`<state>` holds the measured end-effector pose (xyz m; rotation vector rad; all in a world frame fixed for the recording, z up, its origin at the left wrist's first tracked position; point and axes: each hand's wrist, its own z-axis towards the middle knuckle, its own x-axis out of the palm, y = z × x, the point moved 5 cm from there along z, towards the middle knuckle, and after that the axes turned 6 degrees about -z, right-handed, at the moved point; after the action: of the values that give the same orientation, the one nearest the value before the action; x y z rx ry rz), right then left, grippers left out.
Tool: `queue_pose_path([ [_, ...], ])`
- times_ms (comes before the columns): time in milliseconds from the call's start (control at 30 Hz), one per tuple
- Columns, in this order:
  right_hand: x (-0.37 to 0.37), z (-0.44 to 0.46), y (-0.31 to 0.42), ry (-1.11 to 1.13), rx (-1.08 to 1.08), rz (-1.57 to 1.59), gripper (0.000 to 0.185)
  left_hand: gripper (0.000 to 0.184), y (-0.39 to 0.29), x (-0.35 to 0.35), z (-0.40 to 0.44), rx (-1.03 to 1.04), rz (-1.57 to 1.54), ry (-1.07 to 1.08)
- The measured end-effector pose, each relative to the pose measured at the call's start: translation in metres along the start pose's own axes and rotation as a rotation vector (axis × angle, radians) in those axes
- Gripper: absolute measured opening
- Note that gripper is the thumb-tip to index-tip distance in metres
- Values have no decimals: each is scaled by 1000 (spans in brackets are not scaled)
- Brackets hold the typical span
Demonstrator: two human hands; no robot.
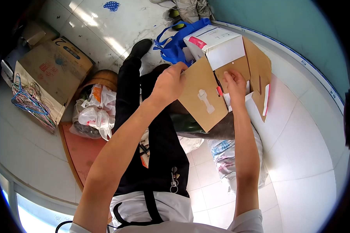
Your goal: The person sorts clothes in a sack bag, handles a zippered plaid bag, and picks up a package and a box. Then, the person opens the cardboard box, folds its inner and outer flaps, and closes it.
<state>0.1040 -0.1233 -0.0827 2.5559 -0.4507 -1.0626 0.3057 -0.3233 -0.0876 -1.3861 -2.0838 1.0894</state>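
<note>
A white cardboard box with pink print lies tilted in front of me, its brown-lined flaps spread open toward me. My left hand is closed on the edge of the wide left flap, which has a pale torn or taped patch. The tips of those fingers are partly hidden. Over the box's opening, my right hand has its fingers pinched together by the inner flap. Whatever is between them cannot be made out. Another brown flap stands out on the right.
A blue bag sits behind the box, near several shoes. To the left are a large carton, wire hangers and a basket with plastic bags. A stuffed white sack stands below my right arm. A wall runs along the right.
</note>
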Motion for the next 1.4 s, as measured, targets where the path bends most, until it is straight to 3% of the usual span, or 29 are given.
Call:
queue_pose_path([
  [100,10,-5,34,51,292,364,26,23,-3,0,3,-5,19,3],
  [300,17,14,38,29,487,572,40,23,-4,-1,6,-18,124,6],
  [433,14,4,80,-37,154,613,47,30,1,1,10,-8,289,-19],
  [633,7,1,125,111,-220,506,50,47,-58,10,39,346,282,-316],
  [767,0,21,93,42,-244,316,32,43,-79,40,89,264,244,-142],
  [867,-26,31,72,-156,-303,90,30,46,-85,30,104,59,183,-82],
  [967,-59,43,58,-264,-384,62,30,51,-65,20,112,-41,107,-34],
  [1067,-67,50,46,-243,-439,-97,33,56,-58,15,115,-126,1,4],
  [1167,-58,33,62,-365,-453,-738,39,60,-61,13,115,-187,7,24],
  [1267,-49,31,64,-216,-317,-697,40,63,-63,13,113,-171,6,17],
  [1400,-30,35,63,-108,-534,-625,35,64,-55,12,110,-172,5,-17],
])
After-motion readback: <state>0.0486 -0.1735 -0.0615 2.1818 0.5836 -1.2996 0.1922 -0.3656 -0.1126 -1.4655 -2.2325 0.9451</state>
